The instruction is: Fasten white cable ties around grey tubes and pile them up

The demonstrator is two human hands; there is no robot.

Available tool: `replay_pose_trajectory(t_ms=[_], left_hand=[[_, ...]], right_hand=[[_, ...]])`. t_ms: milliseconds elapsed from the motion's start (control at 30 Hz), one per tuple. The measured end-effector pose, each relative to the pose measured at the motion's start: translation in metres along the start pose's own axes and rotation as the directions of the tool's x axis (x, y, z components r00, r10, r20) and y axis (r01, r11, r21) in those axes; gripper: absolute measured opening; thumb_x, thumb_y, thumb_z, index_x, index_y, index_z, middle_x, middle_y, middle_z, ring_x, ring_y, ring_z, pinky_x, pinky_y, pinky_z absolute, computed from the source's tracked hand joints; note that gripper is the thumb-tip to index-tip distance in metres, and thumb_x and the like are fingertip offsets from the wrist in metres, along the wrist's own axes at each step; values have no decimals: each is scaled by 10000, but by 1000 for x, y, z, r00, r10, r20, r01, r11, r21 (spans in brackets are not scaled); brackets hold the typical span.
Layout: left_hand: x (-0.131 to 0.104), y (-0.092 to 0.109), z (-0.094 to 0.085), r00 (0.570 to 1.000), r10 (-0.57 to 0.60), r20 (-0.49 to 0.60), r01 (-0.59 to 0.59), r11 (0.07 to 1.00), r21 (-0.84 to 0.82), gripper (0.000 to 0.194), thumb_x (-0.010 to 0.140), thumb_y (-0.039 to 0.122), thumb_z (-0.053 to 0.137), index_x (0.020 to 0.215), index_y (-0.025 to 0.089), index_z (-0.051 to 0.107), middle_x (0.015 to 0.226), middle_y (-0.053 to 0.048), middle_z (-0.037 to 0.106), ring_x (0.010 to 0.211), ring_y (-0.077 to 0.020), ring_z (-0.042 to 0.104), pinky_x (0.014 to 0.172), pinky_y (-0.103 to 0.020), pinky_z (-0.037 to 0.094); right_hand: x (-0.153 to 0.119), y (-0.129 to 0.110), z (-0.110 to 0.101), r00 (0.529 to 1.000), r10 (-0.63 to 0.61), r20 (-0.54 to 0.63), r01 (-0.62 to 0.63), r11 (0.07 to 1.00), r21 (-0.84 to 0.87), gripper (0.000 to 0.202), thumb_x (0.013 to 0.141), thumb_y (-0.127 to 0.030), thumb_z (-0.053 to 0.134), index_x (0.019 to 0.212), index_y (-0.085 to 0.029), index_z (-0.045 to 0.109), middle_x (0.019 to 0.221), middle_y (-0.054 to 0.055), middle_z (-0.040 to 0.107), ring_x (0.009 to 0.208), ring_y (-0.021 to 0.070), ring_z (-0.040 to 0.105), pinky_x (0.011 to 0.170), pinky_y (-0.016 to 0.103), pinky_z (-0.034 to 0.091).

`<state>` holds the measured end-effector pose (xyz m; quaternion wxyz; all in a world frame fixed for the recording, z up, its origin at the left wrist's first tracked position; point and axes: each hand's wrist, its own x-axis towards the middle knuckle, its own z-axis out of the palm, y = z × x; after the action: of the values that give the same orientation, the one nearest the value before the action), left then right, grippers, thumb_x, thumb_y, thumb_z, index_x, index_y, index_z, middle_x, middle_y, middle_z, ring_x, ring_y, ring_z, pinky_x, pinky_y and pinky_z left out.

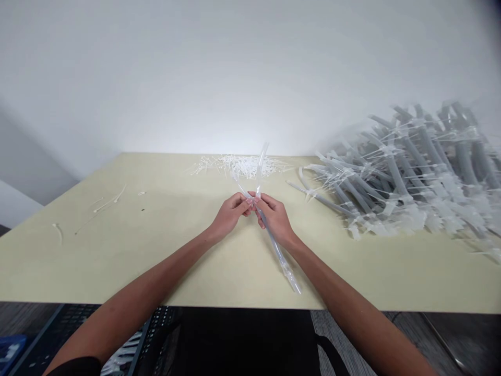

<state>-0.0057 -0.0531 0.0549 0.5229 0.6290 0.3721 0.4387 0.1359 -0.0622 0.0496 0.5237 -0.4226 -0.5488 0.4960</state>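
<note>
Over the middle of the table, both hands meet at the junction of a branched piece of clear plastic tubing (278, 253). My left hand (234, 213) is closed, with thumb and fingers pinching the tubing near the shorter branch that points up and left. My right hand (275, 216) grips the same joint from the other side. One branch rises away from me, and the long tail runs down toward the table's front edge, ending in a clear sleeve. Beyond the hands lies a heap of white cable ties (245, 165). Fingers hide most of the joint.
At the right is a large pile of tied grey tube assemblies (407, 167) with clear ends. Several loose cable ties (111, 201) and scraps are scattered on the table (156, 261) to the left. A dark plastic crate (43, 342) stands below the front edge.
</note>
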Motion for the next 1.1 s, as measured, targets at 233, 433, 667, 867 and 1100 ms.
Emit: replay_pose_trajectory(t_ms=[233, 433, 667, 867, 1100], left_hand=[[5, -8, -4, 999, 30, 19, -32, 993, 110, 344, 852, 475, 380, 806, 164, 522, 749, -27, 563, 706, -131, 516, 714, -278, 412], [75, -47, -71, 968, 221, -117, -75, 704, 706, 299, 864, 290, 349, 1039, 168, 557, 1017, -85, 574, 940, -193, 508, 875, -324, 367], [156, -77, -132, 999, 8, 33, -34, 194, 980, 483, 788, 68, 337, 1238, 203, 448, 1274, -91, 455, 1098, -253, 401, 897, -373, 318], [166, -75, -131, 999, 18, 26, -29, 163, 986, 247, 834, 196, 373, 968, 160, 577, 1048, -128, 539, 1014, -266, 443, 869, -387, 306], [134, -57, -124, 965, 217, -150, 85, 282, 956, 200, 836, 264, 400, 898, 162, 561, 983, -116, 555, 973, -247, 471, 852, -375, 324]], right_hand=[[4, 4, -4, 998, 54, -45, -51, 997, 60, 411, 727, -476, 568, 998, -175, 636, 654, -8, 516, 409, 57, 393, 340, 204, 322], [10, 0, -20, 990, 122, -66, -98, 953, 285, 367, 708, -445, 619, 946, -165, 621, 762, 32, 591, 513, 70, 446, 437, 212, 380], [12, -3, -25, 984, 180, -11, -161, 904, 397, 319, 742, -419, 582, 872, -131, 621, 663, 37, 589, 518, 86, 448, 452, 222, 350], [13, -6, -26, 979, 199, 49, -198, 857, 476, 327, 736, -295, 584, 1035, -162, 587, 827, 60, 622, 586, 94, 504, 500, 217, 399], [11, -8, -26, 974, 211, 84, -226, 872, 434, 451, 737, -334, 614, 1172, -280, 511, 907, 39, 605, 587, 94, 551, 481, 205, 399]])
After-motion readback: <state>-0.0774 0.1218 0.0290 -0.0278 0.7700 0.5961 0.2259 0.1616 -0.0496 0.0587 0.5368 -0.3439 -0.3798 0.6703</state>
